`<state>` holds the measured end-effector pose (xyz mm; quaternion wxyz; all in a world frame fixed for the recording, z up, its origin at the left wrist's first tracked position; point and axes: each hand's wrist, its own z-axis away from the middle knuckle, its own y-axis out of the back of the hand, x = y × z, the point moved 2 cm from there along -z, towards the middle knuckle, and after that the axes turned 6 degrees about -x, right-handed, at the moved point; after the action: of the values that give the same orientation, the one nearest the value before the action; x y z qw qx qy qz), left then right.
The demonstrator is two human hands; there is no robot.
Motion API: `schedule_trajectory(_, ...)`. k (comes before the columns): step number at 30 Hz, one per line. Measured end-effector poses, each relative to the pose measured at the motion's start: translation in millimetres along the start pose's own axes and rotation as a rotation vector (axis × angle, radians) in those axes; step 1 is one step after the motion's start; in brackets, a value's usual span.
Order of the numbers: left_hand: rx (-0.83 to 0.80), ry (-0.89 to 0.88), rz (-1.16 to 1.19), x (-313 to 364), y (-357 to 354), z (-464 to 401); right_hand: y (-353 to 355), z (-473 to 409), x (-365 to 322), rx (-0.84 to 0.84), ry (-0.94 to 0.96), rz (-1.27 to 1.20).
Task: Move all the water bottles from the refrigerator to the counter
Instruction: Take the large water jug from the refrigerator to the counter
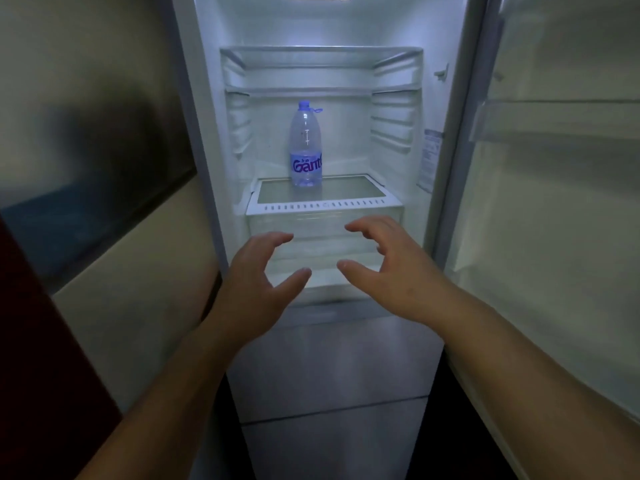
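Observation:
One clear water bottle (pixel 306 147) with a blue cap and a blue label stands upright on the glass shelf (pixel 346 202) inside the open refrigerator. My left hand (pixel 258 285) and my right hand (pixel 388 265) are raised side by side in front of the drawer below that shelf, palms facing each other, fingers curved and apart. Both hands hold nothing and are well short of the bottle. No other bottle shows in the refrigerator.
The refrigerator door (pixel 554 202) stands open on the right, with a door shelf (pixel 554 119). A pale wall with a dark panel (pixel 86 168) runs along the left. Closed lower compartments (pixel 329 375) sit beneath my hands. Upper shelves (pixel 322 53) hold nothing.

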<state>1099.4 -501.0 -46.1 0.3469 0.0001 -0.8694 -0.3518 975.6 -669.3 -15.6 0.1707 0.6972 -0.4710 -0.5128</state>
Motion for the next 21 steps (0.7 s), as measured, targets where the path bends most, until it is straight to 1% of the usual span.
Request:
schedule_trajectory(3,-0.014,0.007,-0.039,-12,-9,-35,2,-35,26,-0.015,-0.016,0.012)
schedule_trajectory(8,0.017,0.032,-0.061,-27,-18,-87,7,-93,50,-0.036,0.007,0.064)
schedule_trajectory(12,0.044,-0.003,-0.097,-32,-25,-118,7,-127,64,-0.054,0.040,0.086)
schedule_trajectory(16,0.067,0.001,-0.120,-37,-34,-149,9,-152,77,-0.015,0.070,0.053)
schedule_trajectory(21,0.070,0.082,-0.090,-51,-46,-196,9,-177,87,0.001,0.084,0.062)
